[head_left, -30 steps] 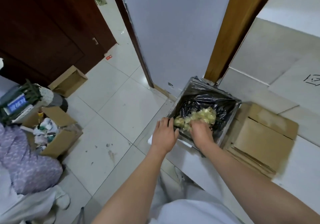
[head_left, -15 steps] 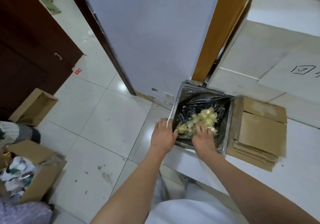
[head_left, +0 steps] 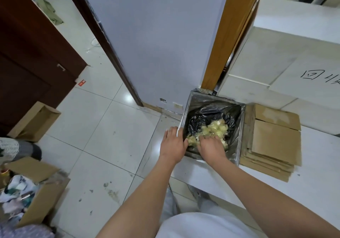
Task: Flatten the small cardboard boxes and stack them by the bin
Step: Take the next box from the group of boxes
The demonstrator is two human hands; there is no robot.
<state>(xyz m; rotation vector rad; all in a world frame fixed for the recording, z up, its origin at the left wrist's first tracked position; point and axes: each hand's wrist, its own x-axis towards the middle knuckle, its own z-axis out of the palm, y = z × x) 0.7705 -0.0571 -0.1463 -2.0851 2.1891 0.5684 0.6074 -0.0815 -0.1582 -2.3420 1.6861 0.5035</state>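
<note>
Both arms reach forward and down to the bin [head_left: 241, 127], forearms nearly parallel. Left hand [head_left: 173, 144] lies palm-down on the bin's near-left corner, fingers straight and spread over the rim, thumb tucked inside the edge (not wrapped round anything). Right hand [head_left: 209, 147] is inside the bin, palm down, fingers flat and pressing on the yellowish plastic wad [head_left: 211, 129] that sits on the black liner [head_left: 198, 120]; nothing is pinched. Flattened boxes [head_left: 272, 142] lie stacked on the white floor sheet, touching the bin's right side, top one with its flap pointing away. Bin stands against the wall by the wooden door frame [head_left: 220, 35]. Left of frame, well apart: an empty open box [head_left: 35, 121] and a box of clutter [head_left: 36, 197], both unflattened.
</note>
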